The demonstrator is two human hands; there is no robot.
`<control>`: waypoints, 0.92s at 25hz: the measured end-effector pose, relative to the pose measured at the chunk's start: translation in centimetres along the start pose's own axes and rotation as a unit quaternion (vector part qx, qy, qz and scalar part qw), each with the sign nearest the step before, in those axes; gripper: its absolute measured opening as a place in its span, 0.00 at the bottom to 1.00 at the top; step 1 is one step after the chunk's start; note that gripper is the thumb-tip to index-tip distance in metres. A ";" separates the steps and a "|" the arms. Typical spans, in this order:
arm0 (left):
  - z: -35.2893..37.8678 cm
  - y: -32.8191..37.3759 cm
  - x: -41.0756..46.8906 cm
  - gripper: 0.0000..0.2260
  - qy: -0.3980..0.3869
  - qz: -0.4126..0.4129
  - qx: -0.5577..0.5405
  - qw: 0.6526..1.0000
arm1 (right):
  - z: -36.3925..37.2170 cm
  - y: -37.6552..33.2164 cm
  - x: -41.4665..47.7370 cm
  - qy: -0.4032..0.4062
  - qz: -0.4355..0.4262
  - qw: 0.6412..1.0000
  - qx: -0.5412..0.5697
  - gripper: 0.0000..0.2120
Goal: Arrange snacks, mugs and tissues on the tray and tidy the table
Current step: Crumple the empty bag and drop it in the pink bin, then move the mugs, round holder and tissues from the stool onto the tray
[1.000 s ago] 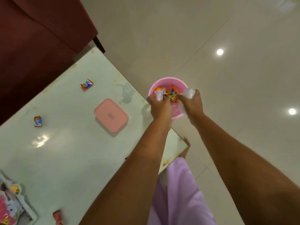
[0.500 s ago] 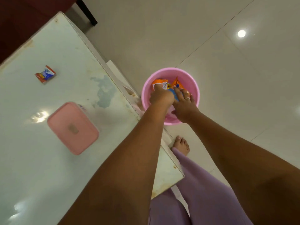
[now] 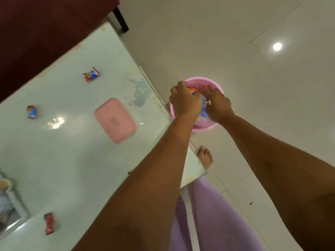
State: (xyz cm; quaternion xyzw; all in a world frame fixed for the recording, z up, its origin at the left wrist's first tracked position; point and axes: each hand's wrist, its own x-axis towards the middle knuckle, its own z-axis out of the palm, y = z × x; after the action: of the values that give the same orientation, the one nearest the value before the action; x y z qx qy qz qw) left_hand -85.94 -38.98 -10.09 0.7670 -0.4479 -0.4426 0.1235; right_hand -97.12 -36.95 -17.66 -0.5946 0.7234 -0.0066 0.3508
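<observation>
A pink bin [image 3: 196,80] stands on the floor just past the table's right edge, with several crumpled snack wrappers [image 3: 205,105] inside. Both my hands are down in it. My left hand [image 3: 183,103] is curled over an orange wrapper [image 3: 191,90]. My right hand [image 3: 218,105] lies flat on the wrappers with its fingers apart. On the white table [image 3: 72,160] lie three small snack packets: one at the back [image 3: 91,74], one on the left [image 3: 31,111], and a red one near the front [image 3: 49,223]. The tray [image 3: 16,209] shows only partly at the lower left edge.
A pink rectangular box [image 3: 115,120] lies on the table near its right edge. A dark red sofa [image 3: 45,24] borders the table's far side. My bare foot [image 3: 204,156] and purple-clad legs stand on the tiled floor beside the table corner.
Both hands lowered from the bin's rim into the bin. The pale plastic that my right hand held a second ago is no longer in it, and its fingers have spread.
</observation>
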 end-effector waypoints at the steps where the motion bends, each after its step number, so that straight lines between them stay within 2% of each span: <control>1: -1.1 0.6 -1.2 0.17 0.004 0.026 0.002 1.000 | -1.3 -1.1 -0.9 0.024 0.017 0.999 0.036 0.29; 4: -5.9 1.2 -4.5 0.18 0.047 0.088 -0.008 0.995 | -4.7 -6.9 -4.6 0.068 0.020 0.987 0.144 0.24; 7: -12.5 -1.9 -6.3 0.17 0.131 0.142 -0.009 0.981 | -5.0 -16.7 -8.2 0.106 -0.044 0.975 0.192 0.22; 9: -18.2 -5.9 -7.4 0.17 0.202 0.152 -0.016 0.967 | -3.2 -23.9 -10.7 0.112 -0.100 0.970 0.192 0.22; 12: -30.4 -17.1 -10.8 0.17 0.290 0.150 0.000 0.945 | 4.3 -35.0 -17.0 0.115 -0.142 0.964 0.191 0.20; 16: -46.6 -34.1 -17.5 0.19 0.368 0.037 0.006 0.929 | 16.2 -49.6 -27.9 0.027 -0.164 0.974 0.152 0.21; 19: -53.5 -42.9 -21.5 0.18 0.394 -0.059 -0.046 0.916 | 22.3 -59.4 -33.7 -0.031 -0.247 0.963 0.103 0.23; 21: -57.5 -47.7 -23.8 0.18 0.420 -0.086 -0.064 0.901 | 25.9 -64.8 -37.0 -0.073 -0.309 0.945 0.075 0.25; 23: -60.3 -51.2 -25.3 0.19 0.441 -0.108 -0.080 0.887 | 28.7 -68.0 -38.9 -0.118 -0.319 0.939 0.049 0.25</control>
State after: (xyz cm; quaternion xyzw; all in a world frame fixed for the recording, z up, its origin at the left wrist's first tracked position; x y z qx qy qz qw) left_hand -14.00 -2.26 9.12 0.9142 -0.2250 -0.1037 0.3208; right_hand -22.29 -11.53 9.11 -0.7726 0.4479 -0.0832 0.4422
